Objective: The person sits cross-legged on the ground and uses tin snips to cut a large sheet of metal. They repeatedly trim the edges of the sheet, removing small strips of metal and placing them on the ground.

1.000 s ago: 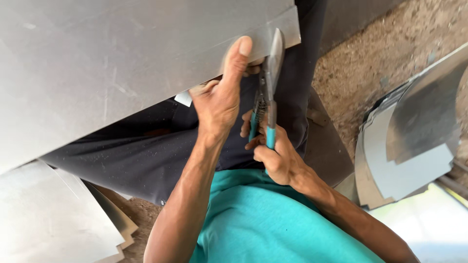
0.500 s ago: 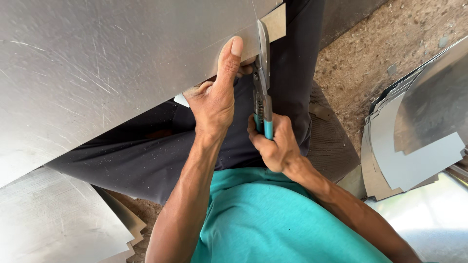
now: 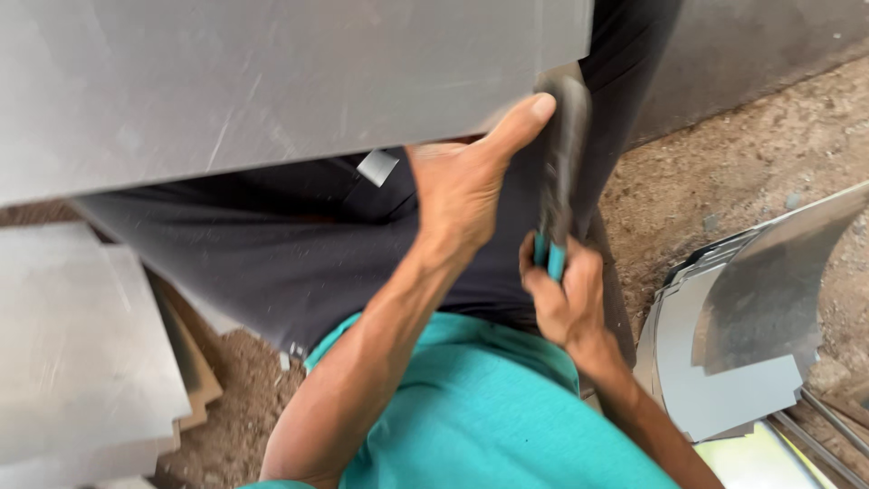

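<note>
Fingers of your right hand (image 3: 566, 303) wrap the teal-handled tin snips (image 3: 559, 172); your left hand (image 3: 466, 186) pinches the metal sheet's (image 3: 272, 81) edge just beside the blades, thumb outstretched.

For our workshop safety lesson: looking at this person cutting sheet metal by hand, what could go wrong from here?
1. The bare left hand grips the metal sheet with its thumb right beside the snips; a slip could cut it.
2. The sheet rests over the lap, so its cut edge might catch the legs.
</note>
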Action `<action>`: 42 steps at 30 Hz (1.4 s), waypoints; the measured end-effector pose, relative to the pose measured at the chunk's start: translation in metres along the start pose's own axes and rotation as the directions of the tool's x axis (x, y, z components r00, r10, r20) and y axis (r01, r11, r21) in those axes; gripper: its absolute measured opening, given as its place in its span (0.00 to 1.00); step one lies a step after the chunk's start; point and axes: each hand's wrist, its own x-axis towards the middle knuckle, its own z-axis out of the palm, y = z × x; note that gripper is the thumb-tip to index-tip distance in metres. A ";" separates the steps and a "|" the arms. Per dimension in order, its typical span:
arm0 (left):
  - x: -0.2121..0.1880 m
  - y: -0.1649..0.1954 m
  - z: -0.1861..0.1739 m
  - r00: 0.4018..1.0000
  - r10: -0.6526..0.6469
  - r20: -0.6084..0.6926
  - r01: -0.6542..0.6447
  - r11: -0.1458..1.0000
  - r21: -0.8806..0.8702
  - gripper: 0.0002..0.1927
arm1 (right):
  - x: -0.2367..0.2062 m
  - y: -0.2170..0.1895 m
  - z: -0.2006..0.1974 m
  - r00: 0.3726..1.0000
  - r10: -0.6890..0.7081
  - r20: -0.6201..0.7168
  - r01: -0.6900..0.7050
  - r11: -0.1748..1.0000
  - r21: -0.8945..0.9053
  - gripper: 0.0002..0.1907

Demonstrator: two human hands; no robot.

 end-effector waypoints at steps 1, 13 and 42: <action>-0.006 0.016 -0.014 1.000 -0.025 -0.012 0.027 0.986 0.162 0.15 | 0.003 0.000 -0.001 0.999 0.037 0.008 -0.036 0.998 -0.056 0.10; -0.003 0.149 -0.118 0.779 0.471 -0.415 -0.344 0.873 0.346 0.13 | 0.014 0.009 0.017 0.966 0.144 0.217 -0.184 0.967 0.177 0.10; -0.033 0.106 -0.140 0.958 0.147 -0.247 -0.149 0.989 0.009 0.10 | 0.066 -0.107 0.069 0.780 0.161 0.604 0.105 0.919 -0.380 0.16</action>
